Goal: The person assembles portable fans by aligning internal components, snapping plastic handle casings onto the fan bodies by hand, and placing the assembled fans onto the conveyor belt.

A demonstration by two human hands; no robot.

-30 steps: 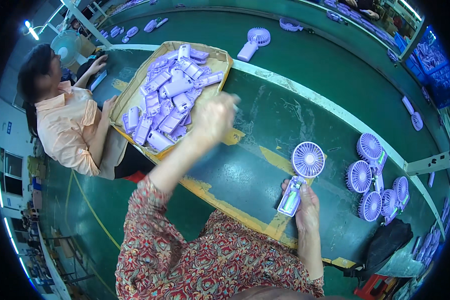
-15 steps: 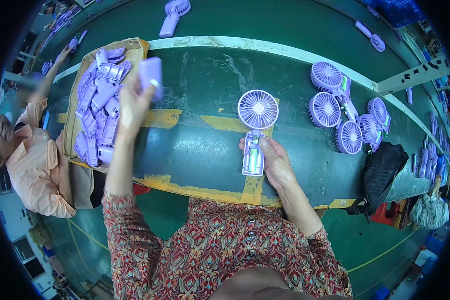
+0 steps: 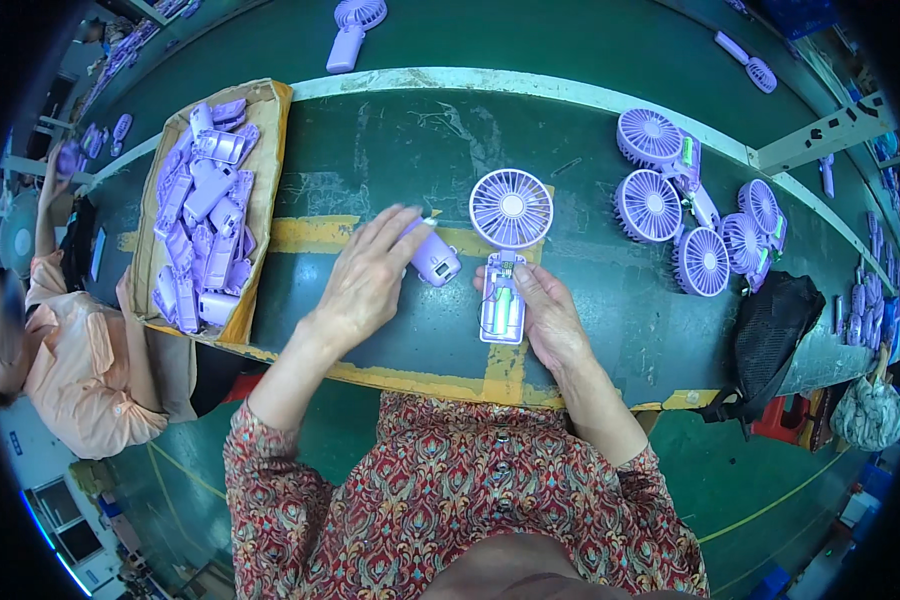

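Note:
In my right hand (image 3: 555, 315) is a purple handheld fan (image 3: 511, 208), gripped by its handle with the round grille pointing away from me. The handle lies uncovered, showing a green-lit battery (image 3: 504, 308) and wiring inside. To its left, my left hand (image 3: 365, 275) has its fingers round a purple handle cover (image 3: 435, 258), a rounded shell with a small dark window at its near end. The cover is apart from the fan. Part of the cover is hidden behind my fingers.
A cardboard box (image 3: 267, 190) of purple handle covers stands at left. Several fans (image 3: 650, 205) lie grouped at right, near a black mesh bag (image 3: 778, 325). A white rail (image 3: 530, 88) runs along the far side. A co-worker in a peach shirt (image 3: 95, 360) sits at left.
My left hand has come away from the box, moving right and nearer with the handle cover. The fan in my right hand has barely shifted. The co-worker's posture has changed.

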